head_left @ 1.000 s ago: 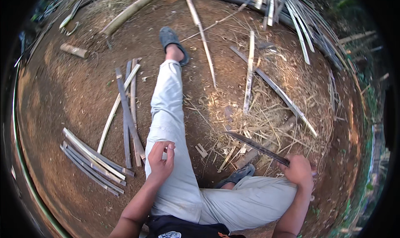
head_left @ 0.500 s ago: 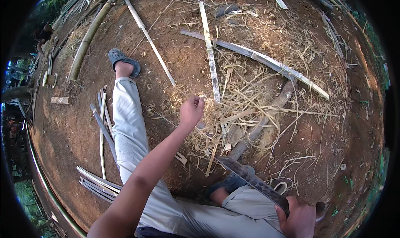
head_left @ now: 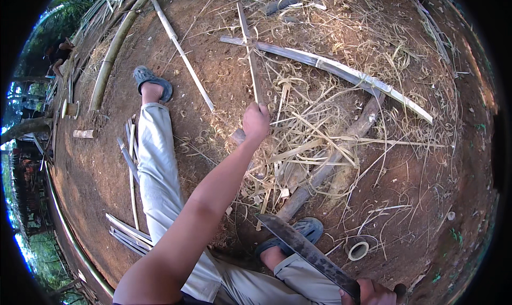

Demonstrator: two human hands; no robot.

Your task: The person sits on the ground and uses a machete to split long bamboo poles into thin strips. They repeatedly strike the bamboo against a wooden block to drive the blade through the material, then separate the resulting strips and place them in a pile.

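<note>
My left hand (head_left: 256, 120) is stretched forward, its fingers closed on the near end of a flat bamboo strip (head_left: 248, 54). The strip points away from me, its far part crossing a longer split bamboo length (head_left: 341, 72). My right hand (head_left: 368, 292) grips the handle of a machete low at the right. Its broad dark blade (head_left: 306, 251) slants up and left, over my bent right leg and near that shoe. Beyond the blade tip lies a log (head_left: 325, 169), partly covered by pale shavings (head_left: 314, 129).
Thin bamboo strips (head_left: 130, 235) lie beside my left leg, and a two-part bamboo stick (head_left: 184, 54) lies past my left foot. A thick bamboo pole (head_left: 114, 54) runs along the far left. A hollow bamboo ring (head_left: 358, 250) sits right of the machete. Someone (head_left: 60, 54) is at the far left.
My left hand has moved forward and right and closed on the bamboo strip's near end. The strip has shifted left and shows a duller side. The machete has moved slightly left and down.
</note>
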